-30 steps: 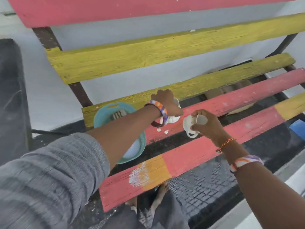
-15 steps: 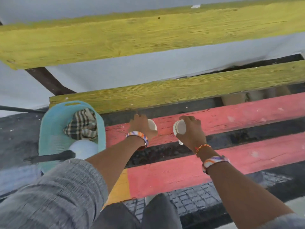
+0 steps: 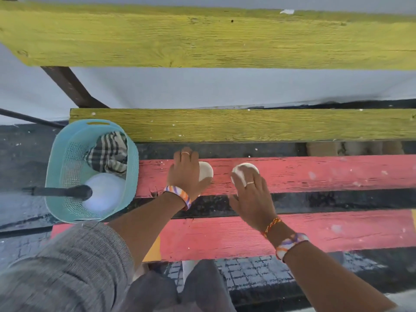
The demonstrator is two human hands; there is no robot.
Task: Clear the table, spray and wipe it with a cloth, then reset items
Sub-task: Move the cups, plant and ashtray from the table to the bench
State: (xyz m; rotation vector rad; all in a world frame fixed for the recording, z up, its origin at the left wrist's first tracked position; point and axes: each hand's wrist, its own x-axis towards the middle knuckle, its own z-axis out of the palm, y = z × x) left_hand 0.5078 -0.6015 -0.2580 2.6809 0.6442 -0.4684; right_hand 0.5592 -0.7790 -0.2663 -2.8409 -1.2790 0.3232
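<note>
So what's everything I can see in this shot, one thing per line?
white cups: two, white, on the upper red plank, one under each hand; second one.
basket: one, light blue plastic, left of the planks.
checked cloth: one, dark and pale stripes, in the basket's far end.
white round object: one, in the basket's near end, with a black handle-like part across it.
planks: two yellow, two red, on a dark frame.
left hand: grips the left cup.
right hand: fingers curled over the right cup.
</note>
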